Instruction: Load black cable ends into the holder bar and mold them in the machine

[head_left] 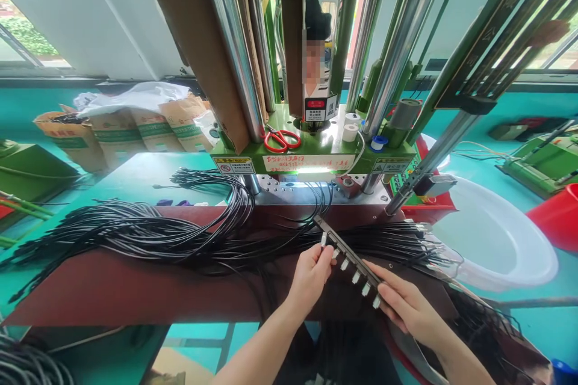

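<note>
A dark metal bar (347, 249) is held at a slant over the cables, with several silver plug-like connectors (356, 277) along its lower side. My right hand (401, 299) grips the bar's lower right end between thumb and fingers. Near the upper left end, my left hand (312, 272) pinches a silver connector (324, 239) with thumb and forefinger, close against the bar. Thin black cables (320, 195) run from near the bar's upper end toward the press's metal bed (289, 192). What my left hand's other fingers touch is hidden.
A green press (316, 159) with steel columns rises ahead; red-handled scissors (282, 140) lie on its plate. Bundled black cables (180, 234) cover the brown tabletop (149, 289). A white tub (487, 234) stands right, paper sacks (117, 135) at back left.
</note>
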### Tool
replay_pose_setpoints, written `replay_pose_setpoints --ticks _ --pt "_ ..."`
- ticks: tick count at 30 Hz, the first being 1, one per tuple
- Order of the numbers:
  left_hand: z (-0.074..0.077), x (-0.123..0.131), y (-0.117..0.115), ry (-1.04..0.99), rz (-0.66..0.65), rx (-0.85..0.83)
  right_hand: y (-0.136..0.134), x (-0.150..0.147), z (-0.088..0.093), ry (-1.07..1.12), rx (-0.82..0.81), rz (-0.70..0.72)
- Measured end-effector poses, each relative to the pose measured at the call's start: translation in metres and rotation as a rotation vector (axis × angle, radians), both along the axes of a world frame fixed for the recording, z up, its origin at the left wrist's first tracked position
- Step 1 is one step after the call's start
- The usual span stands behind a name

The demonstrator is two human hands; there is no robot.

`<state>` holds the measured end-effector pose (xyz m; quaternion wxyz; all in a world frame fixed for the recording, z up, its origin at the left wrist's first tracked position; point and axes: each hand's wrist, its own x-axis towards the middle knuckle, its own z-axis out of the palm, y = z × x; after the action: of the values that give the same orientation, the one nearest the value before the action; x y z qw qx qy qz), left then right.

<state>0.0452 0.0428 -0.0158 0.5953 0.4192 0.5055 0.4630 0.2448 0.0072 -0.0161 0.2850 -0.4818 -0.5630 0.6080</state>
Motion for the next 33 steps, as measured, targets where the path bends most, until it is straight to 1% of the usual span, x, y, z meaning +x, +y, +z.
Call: replay_pose_setpoints --ticks 3,7,10,13,15,20,23,26,30,33 --pt "0.002 -0.009 0.002 0.050 -0.006 0.087 -0.002 0.003 -0.002 0.024 -0.013 -0.020" --pt "-0.004 -0.021 0.006 0.136 -0.106 0.078 0.001 0.006 -0.002 0.069 -0.067 -0.084" --pt "-0.006 -0.023 0.006 0.280 -0.172 0.127 0.004 0.006 0.001 0.087 -0.099 -0.111" --pt "-0.006 -0.022 0.006 0.376 -0.184 0.175 0.004 0.004 0.003 0.083 -0.095 -0.136" --pt "-0.005 -0.022 0.006 0.385 -0.195 0.184 0.003 0.003 0.004 0.079 -0.103 -0.125" --pt "-0.007 -0.025 0.008 0.312 -0.246 0.126 0.003 0.003 0.004 0.066 -0.107 -0.113" --pt "-0.007 -0.026 0.008 0.291 -0.264 0.121 0.003 0.003 0.004 0.054 -0.117 -0.113" --pt "-0.007 -0.028 0.007 0.285 -0.273 0.121 0.002 0.001 0.003 0.049 -0.098 -0.077" --pt "-0.008 -0.028 0.008 0.321 -0.269 0.115 0.004 0.000 -0.001 -0.007 -0.051 0.008" --pt "-0.004 -0.027 0.009 0.416 -0.267 0.141 0.008 0.004 -0.002 -0.054 -0.082 0.067"
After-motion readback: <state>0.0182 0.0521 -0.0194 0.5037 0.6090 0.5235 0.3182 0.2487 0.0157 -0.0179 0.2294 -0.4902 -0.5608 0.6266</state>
